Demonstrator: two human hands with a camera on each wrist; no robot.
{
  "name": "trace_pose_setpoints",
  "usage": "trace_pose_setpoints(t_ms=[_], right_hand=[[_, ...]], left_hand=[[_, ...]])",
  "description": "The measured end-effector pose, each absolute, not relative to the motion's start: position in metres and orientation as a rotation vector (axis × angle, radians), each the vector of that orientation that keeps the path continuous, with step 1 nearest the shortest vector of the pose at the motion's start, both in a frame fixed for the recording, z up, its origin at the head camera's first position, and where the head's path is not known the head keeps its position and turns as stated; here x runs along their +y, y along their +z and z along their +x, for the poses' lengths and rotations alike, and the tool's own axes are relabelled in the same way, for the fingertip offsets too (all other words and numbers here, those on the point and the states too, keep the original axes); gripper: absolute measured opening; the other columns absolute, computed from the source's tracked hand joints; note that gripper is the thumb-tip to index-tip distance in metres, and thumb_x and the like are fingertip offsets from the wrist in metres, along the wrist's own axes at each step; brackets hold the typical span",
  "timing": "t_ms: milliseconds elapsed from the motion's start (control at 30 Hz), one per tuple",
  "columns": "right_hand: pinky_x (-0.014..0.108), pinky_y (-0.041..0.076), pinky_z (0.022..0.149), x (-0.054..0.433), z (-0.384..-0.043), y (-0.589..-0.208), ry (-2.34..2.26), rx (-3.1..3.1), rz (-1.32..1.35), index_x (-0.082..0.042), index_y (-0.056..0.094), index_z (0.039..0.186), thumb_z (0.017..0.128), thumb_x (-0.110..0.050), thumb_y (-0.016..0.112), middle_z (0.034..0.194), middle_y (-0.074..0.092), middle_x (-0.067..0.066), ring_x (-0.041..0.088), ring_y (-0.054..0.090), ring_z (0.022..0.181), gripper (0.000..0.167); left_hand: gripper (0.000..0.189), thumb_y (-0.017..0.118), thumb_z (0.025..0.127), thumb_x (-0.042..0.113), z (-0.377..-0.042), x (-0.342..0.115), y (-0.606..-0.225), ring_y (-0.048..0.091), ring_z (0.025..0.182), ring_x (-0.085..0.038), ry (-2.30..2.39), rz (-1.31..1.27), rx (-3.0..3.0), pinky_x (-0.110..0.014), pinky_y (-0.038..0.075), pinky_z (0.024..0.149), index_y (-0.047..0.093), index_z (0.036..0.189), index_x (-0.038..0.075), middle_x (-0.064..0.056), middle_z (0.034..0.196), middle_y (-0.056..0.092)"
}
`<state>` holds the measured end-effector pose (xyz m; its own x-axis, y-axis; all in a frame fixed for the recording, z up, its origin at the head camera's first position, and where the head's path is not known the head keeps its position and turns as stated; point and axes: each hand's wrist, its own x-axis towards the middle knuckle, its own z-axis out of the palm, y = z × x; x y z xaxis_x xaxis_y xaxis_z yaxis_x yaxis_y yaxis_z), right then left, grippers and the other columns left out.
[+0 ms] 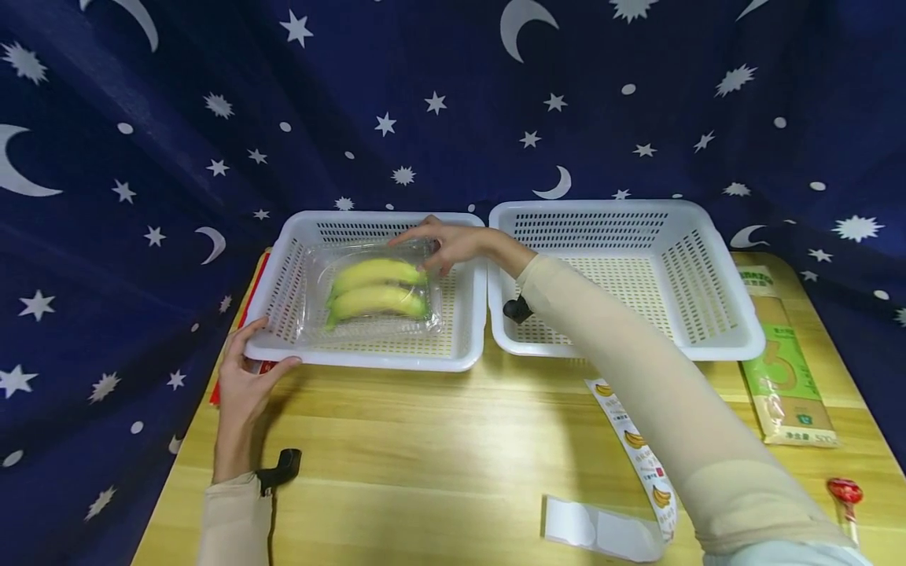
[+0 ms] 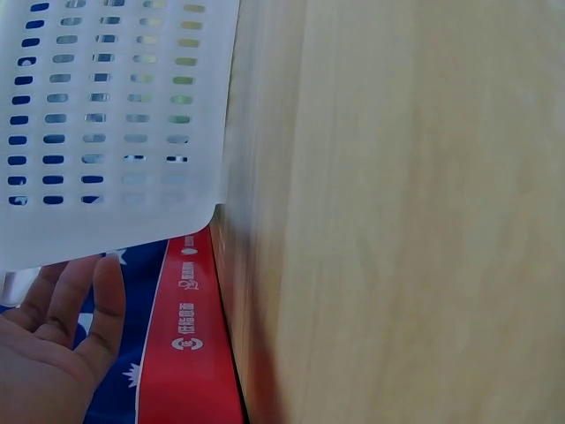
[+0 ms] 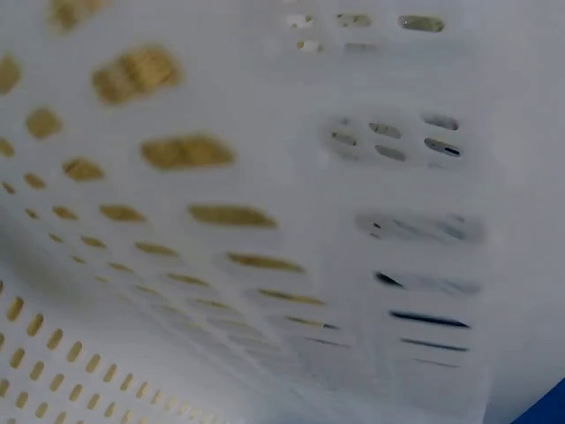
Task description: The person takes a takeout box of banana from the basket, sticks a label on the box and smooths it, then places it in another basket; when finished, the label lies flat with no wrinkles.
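Note:
In the head view, a clear plastic box [image 1: 368, 330] with yellow-green bananas [image 1: 375, 301] inside sits in the left white basket [image 1: 403, 363]. My right hand [image 1: 453, 242] reaches over the basket's right side and grips the box at its far right corner, thumb and forefinger spread round it. At the basket's near left corner my left hand [image 1: 244, 385] holds the rim, thumb along the front and fingers at the side. The left wrist view shows those fingers [image 2: 66, 305] by the basket wall [image 2: 106, 231]. Only basket mesh shows in the right wrist view.
A second white basket [image 1: 715, 352] stands at right, beneath my right forearm. Banana-printed label strip [image 1: 633, 440] lies curled on the wooden table [image 1: 396, 472]. Farther right are a green-and-tan packet [image 1: 789, 377] and a red lollipop [image 1: 845, 491]. A red package [image 2: 185, 353] lies beside the left basket.

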<state>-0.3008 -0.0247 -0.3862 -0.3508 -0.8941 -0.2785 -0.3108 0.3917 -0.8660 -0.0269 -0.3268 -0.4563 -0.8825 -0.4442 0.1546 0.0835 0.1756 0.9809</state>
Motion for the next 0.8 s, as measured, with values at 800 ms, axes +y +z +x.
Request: trace_pose_setpoints(t_ms=[800], right_hand=[[0.046,0.058,0.086,0.023,-0.288,-0.348,-1.281,1.75,-0.968,-0.026,0.045,0.147,0.096,-0.004,0.051,0.145,0.023,0.004,0.026,0.052,0.11,0.056]], left_hand=[[0.08,0.073,0.066,-0.026,-0.026,-0.322,-0.458,0.047,0.119,-0.02,-1.701,0.29,-2.058,-0.009,0.045,0.094,0.05,0.139,-0.002,0.001,0.127,0.044]])
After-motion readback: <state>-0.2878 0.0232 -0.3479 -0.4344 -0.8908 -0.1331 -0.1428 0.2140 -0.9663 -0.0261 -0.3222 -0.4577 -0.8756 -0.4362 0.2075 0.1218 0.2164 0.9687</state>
